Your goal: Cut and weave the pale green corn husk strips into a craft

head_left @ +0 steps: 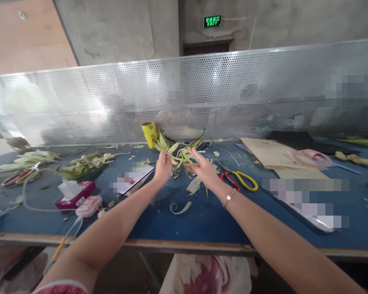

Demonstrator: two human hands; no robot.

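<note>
My left hand (164, 167) is closed on a bundle of pale green corn husk strips (174, 150) above the middle of the table. Just to its right, my right hand (203, 166) has its fingers stretched out and apart, close against the loose strip ends. Whether its fingertips touch a strip is hard to tell. Behind the bundle, a yellow roll (149, 134) stands upright, slightly tilted. Beneath the hands lie husk scraps (194, 185) and a curled strip (181, 208). Scissors with red and yellow handles (243, 181) rest beside my right wrist.
Left of my arms are a phone (138, 177), a purple power strip (79, 195), a pink charger (88, 205) with cables, more scissors (21, 177) and husk piles (86, 165). Brown paper (263, 153) and a pink coil (309, 158) lie right. A perforated metal screen (184, 81) stands behind.
</note>
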